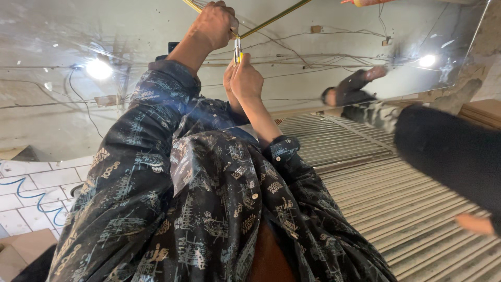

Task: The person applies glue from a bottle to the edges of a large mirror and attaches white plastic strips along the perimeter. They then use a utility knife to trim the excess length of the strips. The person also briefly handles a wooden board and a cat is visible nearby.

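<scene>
No packages, labels, signs or screens are seen in the head view.
</scene>
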